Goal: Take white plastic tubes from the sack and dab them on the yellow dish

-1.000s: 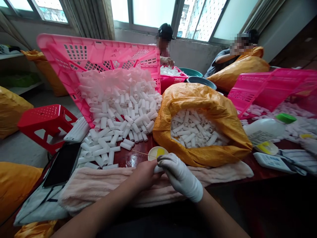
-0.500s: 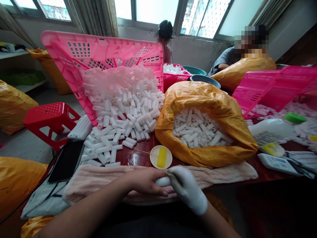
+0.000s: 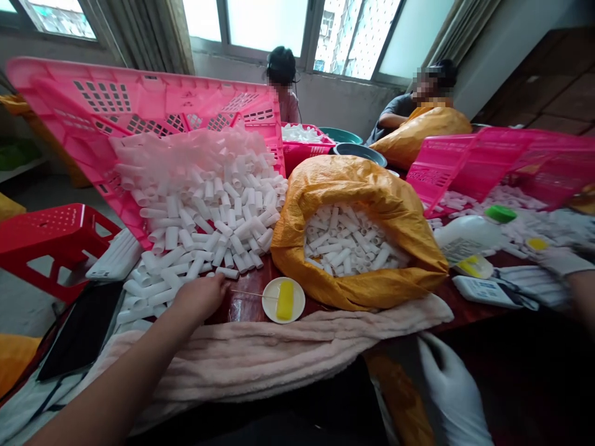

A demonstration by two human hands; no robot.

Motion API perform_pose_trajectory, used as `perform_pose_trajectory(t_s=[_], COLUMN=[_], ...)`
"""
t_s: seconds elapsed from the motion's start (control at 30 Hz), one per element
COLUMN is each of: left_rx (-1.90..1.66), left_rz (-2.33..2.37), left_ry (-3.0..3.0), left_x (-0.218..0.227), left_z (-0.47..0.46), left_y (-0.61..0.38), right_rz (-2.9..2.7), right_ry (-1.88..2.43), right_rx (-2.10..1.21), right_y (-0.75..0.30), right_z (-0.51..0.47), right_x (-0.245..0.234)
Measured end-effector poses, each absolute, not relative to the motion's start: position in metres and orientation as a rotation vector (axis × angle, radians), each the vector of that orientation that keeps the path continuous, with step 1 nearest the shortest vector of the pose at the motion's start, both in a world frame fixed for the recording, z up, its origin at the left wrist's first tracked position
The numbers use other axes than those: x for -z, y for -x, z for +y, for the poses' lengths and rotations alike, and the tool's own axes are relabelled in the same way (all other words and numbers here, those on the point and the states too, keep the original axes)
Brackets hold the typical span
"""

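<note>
**Left hand [image 3: 199,299]?**
Bare, narrowly curled on smooth white cylindrical tubes [image 3: 186,248], heaped against a perforated pink plastic basket [image 3: 139,93]; hold unclear.

**Right hand [image 3: 450,387]?**
White-gloved, open, apparently empty, near a soft pink towel [image 3: 260,359].

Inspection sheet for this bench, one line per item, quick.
Surface: dark red table, glossy.
Job's things: white tubes heaped against a tilted pink basket; more in an orange woven sack.
Clutter: yellow sponge on a white saucer, black phone, pink towel, green-capped bottle.
Grippers: bare left hand at the tubes; gloved right hand below the table edge, empty.
Cables: nothing seen.
Surroundings: red stool; two seated people by the windows.
</note>
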State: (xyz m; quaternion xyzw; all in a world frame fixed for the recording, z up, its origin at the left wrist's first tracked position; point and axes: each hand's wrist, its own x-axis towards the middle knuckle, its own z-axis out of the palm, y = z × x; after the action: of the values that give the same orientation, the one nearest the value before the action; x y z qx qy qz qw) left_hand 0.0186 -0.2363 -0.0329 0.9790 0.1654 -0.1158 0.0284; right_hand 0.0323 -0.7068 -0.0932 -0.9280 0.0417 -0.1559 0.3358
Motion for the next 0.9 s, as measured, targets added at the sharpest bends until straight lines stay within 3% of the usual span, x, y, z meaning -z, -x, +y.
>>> perform_pose_trajectory(t_s=[0.1, 0.23, 0.33, 0.47, 0.6, 0.73, 0.9], left_rx=[0.159, -0.064, -0.051, -0.069, -0.163, -0.071, 0.011], left_rz=[0.644, 0.429, 0.203, 0.162, -0.018, -0.203, -0.172], left_ry=[-2.941, -2.617, -2.482, -2.628, -2.882, -2.884, -2.853], left_x=[0.020, 0.017, 0.026, 0.036, 0.042, 0.050, 0.058], left_z=[-0.228, -0.228, -0.243, -0.268, -0.281, -0.282, -0.283], left_y=[-0.004, 0.006, -0.001, -0.013, -0.016, -0.017, -0.021], right_rz=[-0.282, -0.807, -0.848, -0.826, -0.939, -0.986, -0.940], right_ry=[2.334, 2.781, 3.138, 3.161, 2.669, 2.006, 2.043], right_rx=[0.593, 0.353, 0.153, 0.222, 0.228, 0.012, 0.165], right_y=[-0.074, -0.136, -0.165, -0.161, -0.122, -0.097, -0.106], right_z=[-0.650, -0.570, -0.532, -0.527, -0.544, -0.536, -0.504], right_x=[0.045, 0.006, -0.003, -0.021, -0.024, 0.021, 0.062])
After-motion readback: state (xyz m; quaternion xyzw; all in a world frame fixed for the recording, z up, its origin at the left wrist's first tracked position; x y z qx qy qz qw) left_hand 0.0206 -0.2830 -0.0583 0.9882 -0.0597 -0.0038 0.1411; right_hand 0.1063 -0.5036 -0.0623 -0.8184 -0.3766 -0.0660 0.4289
